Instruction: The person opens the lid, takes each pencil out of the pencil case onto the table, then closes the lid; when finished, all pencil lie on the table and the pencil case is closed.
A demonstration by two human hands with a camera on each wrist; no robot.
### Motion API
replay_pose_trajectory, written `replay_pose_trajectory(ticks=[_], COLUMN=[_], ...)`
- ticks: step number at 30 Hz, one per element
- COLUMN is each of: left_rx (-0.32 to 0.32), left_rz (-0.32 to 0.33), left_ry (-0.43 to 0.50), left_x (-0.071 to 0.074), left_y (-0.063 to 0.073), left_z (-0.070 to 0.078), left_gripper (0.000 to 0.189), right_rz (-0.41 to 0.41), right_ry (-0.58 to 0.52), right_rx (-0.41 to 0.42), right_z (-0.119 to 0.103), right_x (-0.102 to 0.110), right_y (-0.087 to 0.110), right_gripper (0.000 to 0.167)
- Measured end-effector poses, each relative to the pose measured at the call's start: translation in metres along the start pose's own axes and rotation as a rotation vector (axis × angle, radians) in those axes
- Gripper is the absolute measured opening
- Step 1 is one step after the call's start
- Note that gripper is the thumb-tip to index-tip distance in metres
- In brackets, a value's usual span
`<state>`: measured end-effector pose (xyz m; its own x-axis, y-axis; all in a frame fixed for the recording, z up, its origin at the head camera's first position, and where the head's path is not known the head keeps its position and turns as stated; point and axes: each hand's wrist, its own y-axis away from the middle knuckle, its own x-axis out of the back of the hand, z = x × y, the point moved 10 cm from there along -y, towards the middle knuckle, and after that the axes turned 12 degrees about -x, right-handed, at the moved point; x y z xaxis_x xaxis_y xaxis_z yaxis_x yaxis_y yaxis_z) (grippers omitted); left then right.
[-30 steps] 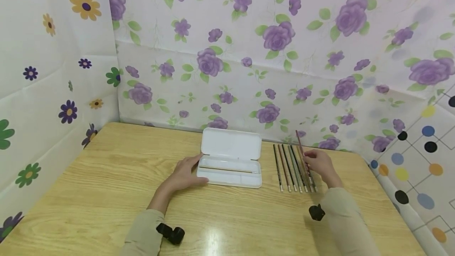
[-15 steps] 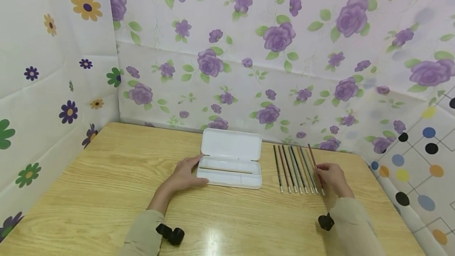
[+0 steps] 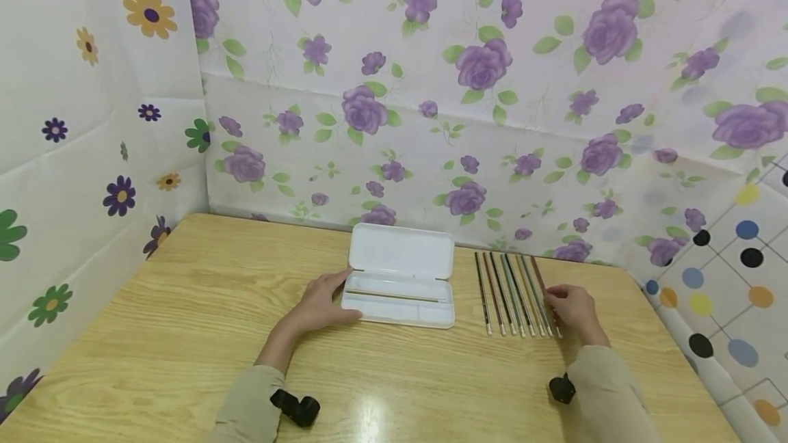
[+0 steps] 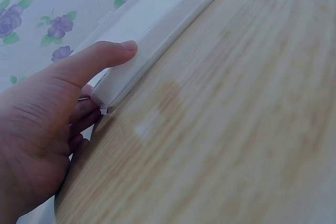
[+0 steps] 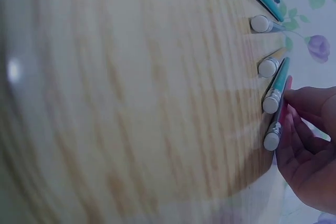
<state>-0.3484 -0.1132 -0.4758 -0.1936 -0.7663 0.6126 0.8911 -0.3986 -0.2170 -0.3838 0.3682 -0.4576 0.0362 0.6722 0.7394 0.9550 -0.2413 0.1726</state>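
Observation:
My left hand (image 3: pixel 319 302) holds the left end of an open white pencil case (image 3: pixel 401 249), thumb along its front edge and fingers round the end (image 4: pixel 84 109). A thin gold-coloured stick (image 3: pixel 388 295) lies lengthwise inside the case. To the right, several pencils (image 3: pixel 482 292) lie side by side, white eraser ends toward me. With thumb and fingertips my right hand (image 3: pixel 574 307) pinches the dark red pencil (image 3: pixel 538 275) at the row's right end. In the right wrist view its white eraser (image 5: pixel 271 141) is close beside the neighbouring green pencil (image 5: pixel 281 80).
The wooden table (image 3: pixel 394 378) meets a flower-printed sheet (image 3: pixel 425 176) just behind the case and the pencils. Another patterned sheet (image 3: pixel 735 272) stands along the right side. A black wrist strap piece (image 3: pixel 297 407) sits on the left sleeve.
My right hand has carried the dark red pencil rightward from over the row, lowered it, and set it in line at the right end. My left hand stays on the case.

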Motion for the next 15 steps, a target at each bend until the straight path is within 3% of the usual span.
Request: replay_pose_trajectory(ticks=[15], left_rx=[-0.006], left_rz=[-0.011], left_ry=[-0.01], left_x=[-0.0032], left_y=[-0.001], left_z=[0.0009], left_gripper=[0.095], right_rz=[0.01], right_ry=[0.042], right_rx=[0.024], right_z=[-0.0002], right_x=[-0.0001], right_y=[0.0043], right_gripper=[0.036])
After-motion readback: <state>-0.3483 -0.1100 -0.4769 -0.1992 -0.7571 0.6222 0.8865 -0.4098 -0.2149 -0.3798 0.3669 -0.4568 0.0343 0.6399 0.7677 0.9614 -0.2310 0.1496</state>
